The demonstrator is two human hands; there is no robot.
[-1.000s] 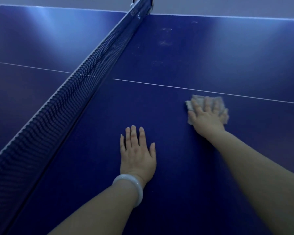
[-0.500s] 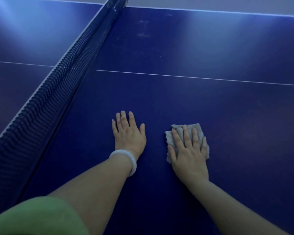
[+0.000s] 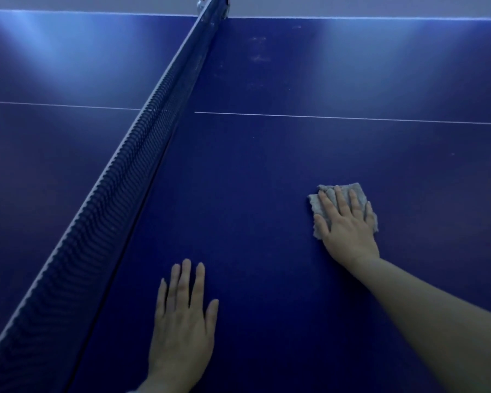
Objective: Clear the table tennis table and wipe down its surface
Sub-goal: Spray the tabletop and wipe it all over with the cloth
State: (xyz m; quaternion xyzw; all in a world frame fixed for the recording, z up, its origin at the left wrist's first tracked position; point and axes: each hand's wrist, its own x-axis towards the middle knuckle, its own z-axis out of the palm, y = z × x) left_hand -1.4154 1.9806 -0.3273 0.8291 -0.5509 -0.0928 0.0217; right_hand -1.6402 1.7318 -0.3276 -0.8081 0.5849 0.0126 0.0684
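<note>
The dark blue table tennis table (image 3: 267, 171) fills the view. My right hand (image 3: 345, 225) lies flat with straight fingers on a small folded grey cloth (image 3: 314, 204), pressing it onto the table's right half, well below the white centre line. My left hand (image 3: 183, 327) rests palm down, fingers straight, on the bare surface near the bottom, a short way right of the net. It holds nothing.
The net (image 3: 119, 194) runs diagonally from the bottom left to the top centre, ending at its post (image 3: 210, 4). A white centre line (image 3: 352, 118) crosses the table. Faint pale smudges (image 3: 258, 52) mark the surface at the far end beside the net.
My right hand has slid the cloth away from my left hand, outward to the right and farther up the table. The left hand stays flat; the view has shifted.
</note>
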